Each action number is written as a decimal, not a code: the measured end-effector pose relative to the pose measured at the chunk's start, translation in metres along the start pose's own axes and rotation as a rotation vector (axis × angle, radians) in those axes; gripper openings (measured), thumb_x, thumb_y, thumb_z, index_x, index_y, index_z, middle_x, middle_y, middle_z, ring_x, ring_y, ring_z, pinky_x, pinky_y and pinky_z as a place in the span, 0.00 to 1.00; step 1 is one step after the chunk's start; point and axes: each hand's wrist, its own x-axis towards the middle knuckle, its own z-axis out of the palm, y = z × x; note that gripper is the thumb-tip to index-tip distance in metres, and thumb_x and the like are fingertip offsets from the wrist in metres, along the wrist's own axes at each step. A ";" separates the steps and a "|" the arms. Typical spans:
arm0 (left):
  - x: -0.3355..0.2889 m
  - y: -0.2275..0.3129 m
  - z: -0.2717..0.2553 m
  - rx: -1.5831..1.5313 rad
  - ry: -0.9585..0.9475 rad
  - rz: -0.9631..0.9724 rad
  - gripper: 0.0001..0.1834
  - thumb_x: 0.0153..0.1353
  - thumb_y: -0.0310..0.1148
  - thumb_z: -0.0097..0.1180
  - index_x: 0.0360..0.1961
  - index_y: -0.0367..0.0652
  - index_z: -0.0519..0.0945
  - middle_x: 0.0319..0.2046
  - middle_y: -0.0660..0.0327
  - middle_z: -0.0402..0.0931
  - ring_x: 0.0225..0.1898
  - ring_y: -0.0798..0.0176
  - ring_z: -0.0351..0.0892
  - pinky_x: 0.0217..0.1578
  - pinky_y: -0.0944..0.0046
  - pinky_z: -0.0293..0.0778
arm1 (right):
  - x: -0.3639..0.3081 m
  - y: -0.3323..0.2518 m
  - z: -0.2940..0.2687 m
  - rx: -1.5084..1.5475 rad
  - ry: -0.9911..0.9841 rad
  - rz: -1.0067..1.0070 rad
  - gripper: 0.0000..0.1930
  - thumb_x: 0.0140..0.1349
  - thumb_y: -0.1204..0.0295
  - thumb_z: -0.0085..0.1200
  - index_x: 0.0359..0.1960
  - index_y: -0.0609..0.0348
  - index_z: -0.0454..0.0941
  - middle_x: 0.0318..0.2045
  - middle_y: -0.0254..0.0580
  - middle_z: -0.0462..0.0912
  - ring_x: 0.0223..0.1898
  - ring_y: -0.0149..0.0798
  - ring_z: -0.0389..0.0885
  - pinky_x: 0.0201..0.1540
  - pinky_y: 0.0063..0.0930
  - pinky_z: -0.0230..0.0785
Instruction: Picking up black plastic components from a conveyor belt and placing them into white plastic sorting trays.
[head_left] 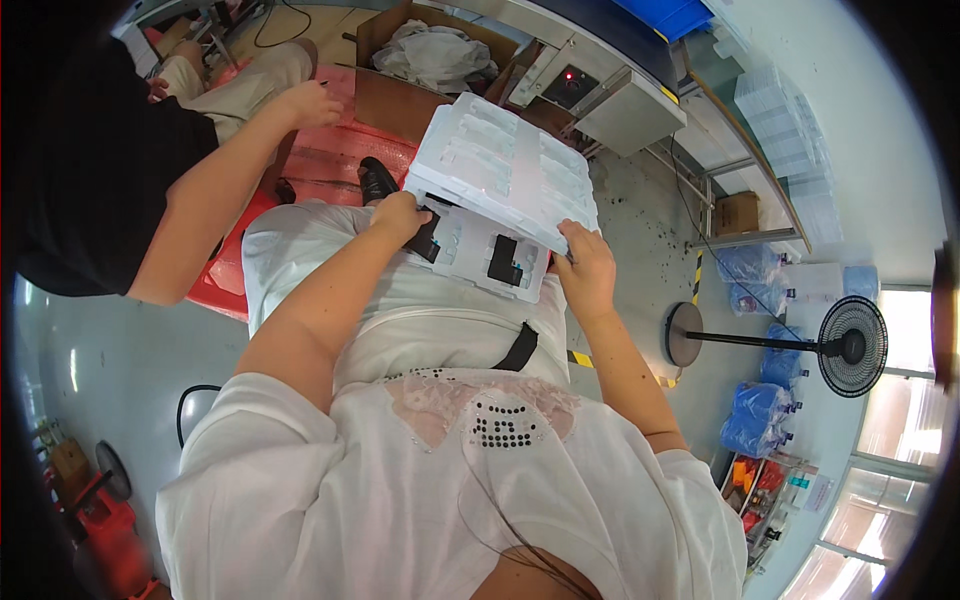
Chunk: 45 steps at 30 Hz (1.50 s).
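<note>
Across my lap lies a white moulded plastic tray (462, 246) with flat black parts in its pockets; one black part (505, 262) sits at the right, another black part (428, 240) at the left. Another white plastic tray (490, 150) is tilted above it, its near edge raised and covering the far side of the lower one. My right hand (588, 265) is closed on the upper tray's near right corner, thumb on the rim. At the left edge my left hand (398, 218) is closed on the trays beside the left black part; its fingertips are partly hidden.
Close on the left a co-worker's arm (215, 195) reaches forward over a red surface (325, 170). Beyond the trays stand a cardboard box (400, 100) of crumpled plastic and a machine with a red light (570, 76). A standing fan (850, 346) is at the right.
</note>
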 end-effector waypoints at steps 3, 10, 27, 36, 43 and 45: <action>-0.003 -0.004 0.006 0.000 0.033 0.005 0.21 0.50 0.44 0.61 0.34 0.34 0.80 0.36 0.46 0.78 0.40 0.47 0.78 0.43 0.55 0.73 | -0.001 -0.002 0.002 -0.006 -0.001 -0.013 0.20 0.42 0.78 0.57 0.42 0.61 0.75 0.44 0.46 0.78 0.48 0.48 0.75 0.54 0.49 0.63; -0.003 -0.018 0.002 -0.283 -0.004 -0.117 0.18 0.50 0.42 0.60 0.22 0.33 0.80 0.26 0.45 0.78 0.33 0.46 0.79 0.36 0.53 0.73 | 0.000 -0.003 0.001 -0.020 -0.008 0.003 0.20 0.42 0.78 0.58 0.42 0.61 0.75 0.45 0.46 0.78 0.49 0.48 0.75 0.54 0.49 0.63; -0.025 -0.006 0.001 -0.008 0.352 0.120 0.18 0.51 0.44 0.60 0.32 0.38 0.74 0.37 0.49 0.74 0.36 0.43 0.76 0.36 0.49 0.72 | 0.011 -0.009 -0.004 0.097 0.109 0.140 0.17 0.44 0.81 0.54 0.39 0.62 0.77 0.41 0.48 0.80 0.43 0.49 0.78 0.50 0.41 0.68; -0.006 -0.048 0.009 -0.658 0.163 -0.004 0.26 0.57 0.50 0.51 0.48 0.38 0.74 0.45 0.44 0.73 0.43 0.47 0.75 0.42 0.57 0.70 | 0.004 -0.001 -0.014 0.230 0.074 0.271 0.19 0.43 0.81 0.55 0.42 0.63 0.77 0.40 0.49 0.80 0.42 0.49 0.78 0.47 0.36 0.69; -0.005 -0.042 -0.020 -1.120 -0.386 -0.345 0.46 0.54 0.71 0.36 0.63 0.45 0.61 0.64 0.56 0.54 0.64 0.53 0.51 0.59 0.47 0.47 | -0.004 0.012 -0.006 0.070 0.056 0.038 0.22 0.40 0.83 0.56 0.43 0.60 0.77 0.43 0.45 0.79 0.47 0.48 0.76 0.56 0.43 0.64; -0.006 -0.041 -0.021 -1.102 -0.433 -0.322 0.46 0.55 0.71 0.35 0.64 0.46 0.59 0.65 0.57 0.53 0.65 0.53 0.49 0.61 0.48 0.43 | 0.018 0.018 -0.025 0.037 0.024 -0.017 0.21 0.41 0.82 0.56 0.42 0.59 0.78 0.42 0.45 0.80 0.42 0.45 0.79 0.51 0.38 0.68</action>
